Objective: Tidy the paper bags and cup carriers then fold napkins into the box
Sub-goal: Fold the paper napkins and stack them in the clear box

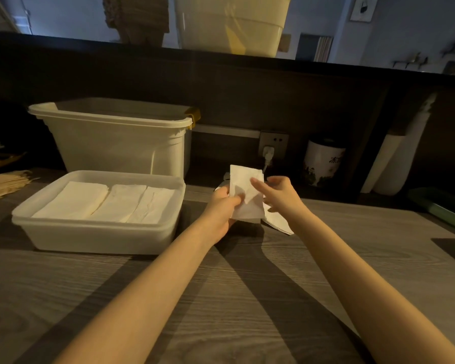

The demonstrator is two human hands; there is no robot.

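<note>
Left hand (222,206): pinches a white napkin (247,191).
Right hand (279,194): fingers on it, maybe pinching.
Box (95,229): left, napkins inside.

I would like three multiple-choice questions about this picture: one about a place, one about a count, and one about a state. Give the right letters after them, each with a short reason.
1. Where does the shallow box stand in relation to the tall tub?
A. in front of it, nearer the person
B. behind it
C. inside it

2. How many stacks of folded napkins lie side by side in the shallow box?
A. one
B. three
C. five

3. What is the left hand doing?
A. resting flat on the table
B. gripping a white napkin
C. holding the plug

Answers:
1 A: the box sits closer to the camera, the tub behind it.
2 B: three white stacks show in a row.
3 B: its fingers curl round the napkin's lower edge while the right hand touches the napkin with a straight finger.
</note>
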